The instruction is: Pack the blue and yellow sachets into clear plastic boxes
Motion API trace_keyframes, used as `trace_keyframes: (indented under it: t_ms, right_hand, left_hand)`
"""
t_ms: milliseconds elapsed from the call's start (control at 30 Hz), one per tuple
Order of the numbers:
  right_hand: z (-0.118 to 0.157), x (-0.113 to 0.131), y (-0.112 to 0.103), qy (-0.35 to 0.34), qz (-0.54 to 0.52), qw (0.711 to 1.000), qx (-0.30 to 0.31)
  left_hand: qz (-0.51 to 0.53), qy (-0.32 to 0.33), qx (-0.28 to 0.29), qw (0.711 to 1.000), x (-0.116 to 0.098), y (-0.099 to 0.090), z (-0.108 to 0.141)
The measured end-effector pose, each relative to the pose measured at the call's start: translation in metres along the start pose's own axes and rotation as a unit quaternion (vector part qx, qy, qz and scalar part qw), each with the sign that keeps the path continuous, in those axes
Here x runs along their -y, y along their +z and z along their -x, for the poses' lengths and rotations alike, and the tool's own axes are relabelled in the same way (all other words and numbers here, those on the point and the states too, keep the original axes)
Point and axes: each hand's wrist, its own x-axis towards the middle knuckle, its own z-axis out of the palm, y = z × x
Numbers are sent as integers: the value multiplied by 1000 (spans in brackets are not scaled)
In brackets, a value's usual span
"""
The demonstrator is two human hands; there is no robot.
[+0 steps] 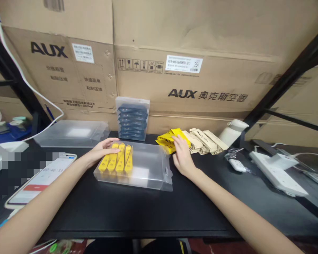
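Observation:
A clear plastic box (148,165) lies on the black table, with several yellow packets (116,162) standing in a row in its left part. My left hand (106,150) grips the box's back left side, thumb over the packets and fingers behind the wall. Just beyond the box's right end, my right hand (182,153) is closed on a loose yellow packet (165,139) from a small pile; its fingertips are partly hidden. Beige packets (205,139), one with handwriting, lie right beside that pile.
Behind stands a clear box of dark blue packets (132,121). Another clear box (71,134) lies at back left, near a phone (45,180). To the right are a white bottle (233,132), a small white device (237,165) and a power strip (278,173). Large cartons (148,84) form the back.

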Motion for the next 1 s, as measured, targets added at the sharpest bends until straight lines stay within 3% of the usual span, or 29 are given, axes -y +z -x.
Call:
trace_keyframes:
  t_ms: [133, 233, 467, 700, 767, 933, 1000]
  right_hand:
    - [-3, -8, -16, 21, 11, 979, -202]
    - [-4, -8, -25, 105, -41, 960, -255]
    - [-2, -11, -23, 252, -234, 930, -131]
    - [-3, -8, -21, 422, -404, 812, -11]
    - [-2, -2, -18, 425, -430, 797, -1]
    - [1, 20, -10, 383, -445, 809, 39]
    - [2, 27, -9, 387, -466, 792, 77]
  left_hand:
    - [-25, 0, -13, 1000, 3, -6, -4]
    - [-26, 0, -29, 999, 5, -8, -6]
    - [-25, -10, -27, 999, 0, -7, -4]
    - [-58, -3, -18, 998, -1, -5, -4]
    - [-63, -3, -19, 998, -1, -5, -4]
    - [-58, -13, -30, 998, -1, -4, -4]
    - [-51, -16, -33, 998, 0, -2, -4]
